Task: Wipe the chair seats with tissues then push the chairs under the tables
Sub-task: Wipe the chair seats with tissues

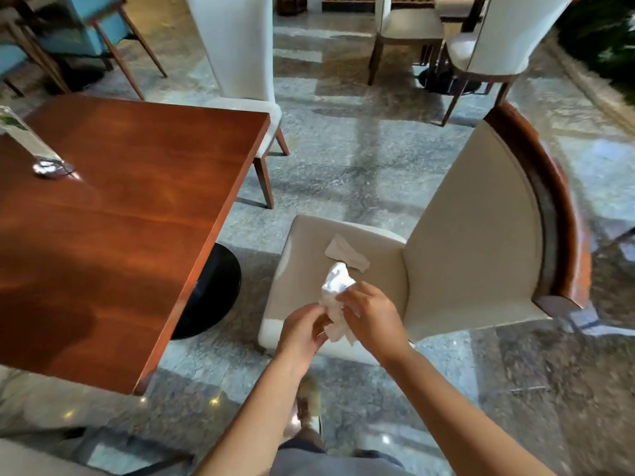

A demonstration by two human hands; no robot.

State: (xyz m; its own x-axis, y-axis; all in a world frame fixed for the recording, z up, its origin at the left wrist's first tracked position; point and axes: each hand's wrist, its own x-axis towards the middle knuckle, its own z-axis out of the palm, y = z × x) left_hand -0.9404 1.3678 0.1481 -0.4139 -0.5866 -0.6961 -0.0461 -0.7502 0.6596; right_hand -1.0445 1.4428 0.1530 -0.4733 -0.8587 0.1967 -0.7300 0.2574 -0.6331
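A beige upholstered chair (474,235) with a curved wooden back rim stands pulled out to the right of the red-brown wooden table (113,214). Over its seat (302,266), my left hand (302,329) and my right hand (372,314) both pinch a crumpled white tissue (335,286) between them. A second, flatter tissue (345,250) lies on the seat just beyond the one I hold.
Another white chair (240,63) sits tucked at the table's far side. More chairs (488,46) stand at the back right, and blue chairs (86,25) at the back left. A glass stand (37,149) rests on the table. The table's black round base (213,293) is near the seat.
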